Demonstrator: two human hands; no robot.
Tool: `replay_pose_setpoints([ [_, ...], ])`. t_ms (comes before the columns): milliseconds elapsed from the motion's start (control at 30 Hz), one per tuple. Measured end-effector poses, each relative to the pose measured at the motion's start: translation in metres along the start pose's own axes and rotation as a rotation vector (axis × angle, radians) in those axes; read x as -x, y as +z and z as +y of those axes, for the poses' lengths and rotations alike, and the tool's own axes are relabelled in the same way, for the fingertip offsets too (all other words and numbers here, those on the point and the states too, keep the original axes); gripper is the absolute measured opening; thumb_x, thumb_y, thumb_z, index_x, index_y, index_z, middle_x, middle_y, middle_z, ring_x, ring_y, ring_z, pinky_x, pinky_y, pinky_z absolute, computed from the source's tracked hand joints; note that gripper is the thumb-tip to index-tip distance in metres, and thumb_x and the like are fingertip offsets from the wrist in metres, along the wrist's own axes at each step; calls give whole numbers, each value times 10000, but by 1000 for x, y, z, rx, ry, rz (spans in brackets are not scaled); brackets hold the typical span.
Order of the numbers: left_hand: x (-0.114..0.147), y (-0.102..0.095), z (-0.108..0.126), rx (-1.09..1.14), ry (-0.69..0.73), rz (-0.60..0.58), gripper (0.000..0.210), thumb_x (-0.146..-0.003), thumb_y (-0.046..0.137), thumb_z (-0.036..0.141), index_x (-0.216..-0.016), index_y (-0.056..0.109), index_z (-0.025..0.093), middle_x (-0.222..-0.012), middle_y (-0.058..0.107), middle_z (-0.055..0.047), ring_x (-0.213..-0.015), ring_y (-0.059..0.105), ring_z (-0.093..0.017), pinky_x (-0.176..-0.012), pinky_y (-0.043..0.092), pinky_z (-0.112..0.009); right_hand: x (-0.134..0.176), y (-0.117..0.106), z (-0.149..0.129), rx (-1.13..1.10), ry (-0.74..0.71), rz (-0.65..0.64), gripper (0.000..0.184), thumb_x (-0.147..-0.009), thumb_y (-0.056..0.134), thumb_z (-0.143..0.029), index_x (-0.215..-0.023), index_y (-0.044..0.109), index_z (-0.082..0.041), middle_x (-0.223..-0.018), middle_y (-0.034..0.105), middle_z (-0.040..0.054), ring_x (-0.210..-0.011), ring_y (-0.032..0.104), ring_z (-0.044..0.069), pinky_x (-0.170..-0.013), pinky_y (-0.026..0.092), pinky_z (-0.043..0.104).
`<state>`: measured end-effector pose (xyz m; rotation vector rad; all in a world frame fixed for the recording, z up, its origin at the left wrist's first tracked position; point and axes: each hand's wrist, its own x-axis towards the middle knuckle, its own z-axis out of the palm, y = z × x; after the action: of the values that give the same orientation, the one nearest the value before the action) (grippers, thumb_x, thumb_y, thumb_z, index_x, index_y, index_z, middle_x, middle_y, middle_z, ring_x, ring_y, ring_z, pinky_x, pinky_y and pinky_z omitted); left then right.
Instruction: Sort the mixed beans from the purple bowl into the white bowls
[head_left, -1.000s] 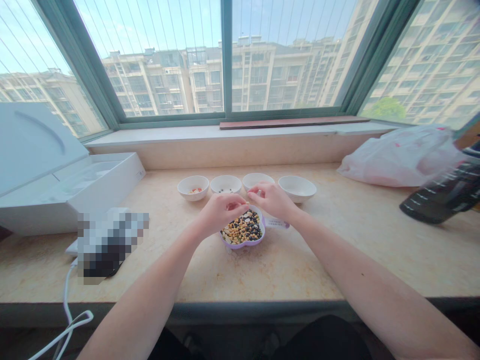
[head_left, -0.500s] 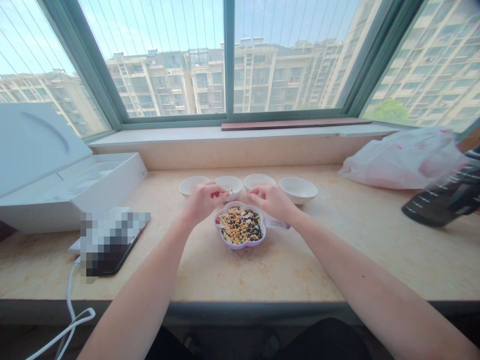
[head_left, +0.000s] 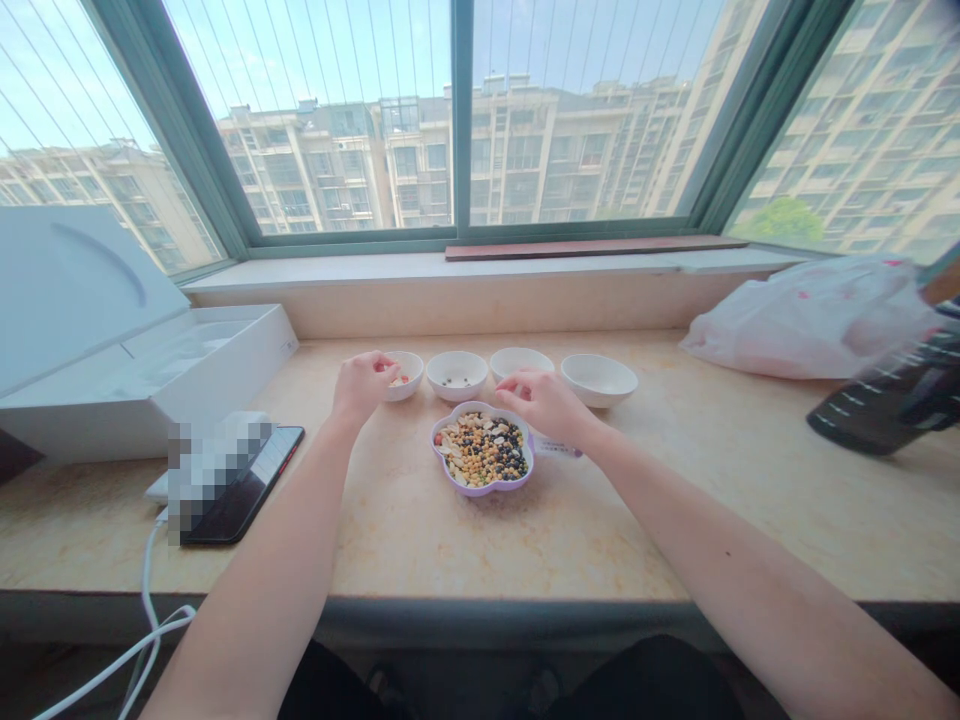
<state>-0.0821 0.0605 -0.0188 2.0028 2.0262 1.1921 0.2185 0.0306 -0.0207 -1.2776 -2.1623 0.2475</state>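
A purple flower-shaped dish [head_left: 480, 490] holds mixed yellow and black beans and pale flat pieces; its handle [head_left: 559, 450] points right under my right wrist. Behind it several white bowls stand in a row. My left hand [head_left: 363, 388] is over the leftmost bowl [head_left: 411, 388], fingertips pinched together at its rim; a few pale and reddish bits lie inside. In the second bowl [head_left: 456, 375] are a few dark beans. My right hand [head_left: 541, 402] hovers at the front of the third bowl [head_left: 523, 358], fingers closed; whatever they hold is hidden. The rightmost bowl [head_left: 599, 378] shows a bare white inside.
An open white box [head_left: 225, 350] sits at the left, with a phone [head_left: 251, 490] and white cable [head_left: 150, 570] in front of it. On the right are a plastic bag [head_left: 810, 325] and a dark bottle [head_left: 870, 410]. The windowsill [head_left: 360, 268] borders the counter's back.
My left hand has moved left from the second bowl to the leftmost one, uncovering the dark beans in the second. My right hand stays nearly where it was.
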Motion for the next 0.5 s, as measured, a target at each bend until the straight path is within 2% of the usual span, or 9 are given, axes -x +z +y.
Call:
replay_pose_setpoints([
  [167,-2,4,-6,-138,3,-80,270,-865,580,335,-952,795,197,-881,753,-83,-821,674,-229,-733,465,-311,1,-2,-3,-16,-26,-31,205,-917,598,-300,-881,765,-187,-836,711,59,-734,624,178,-671,434,314],
  [300,-2,5,-3,-197,43,-77,288,-886,550,325,-978,792,201,-945,737,-94,-876,670,-236,-803,485,-320,4,-4,-12,-89,-77,-133,162,-889,637,-272,-902,769,-179,-775,715,45,-697,609,154,-651,436,285],
  [500,5,4,13,-75,105,-35,264,-884,554,270,-1004,777,195,-950,709,-78,-848,653,-199,-836,488,-305,11,-6,-30,-197,-211,-335,113,-842,685,-229,-851,778,-165,-807,728,45,-675,596,130,-623,426,258],
])
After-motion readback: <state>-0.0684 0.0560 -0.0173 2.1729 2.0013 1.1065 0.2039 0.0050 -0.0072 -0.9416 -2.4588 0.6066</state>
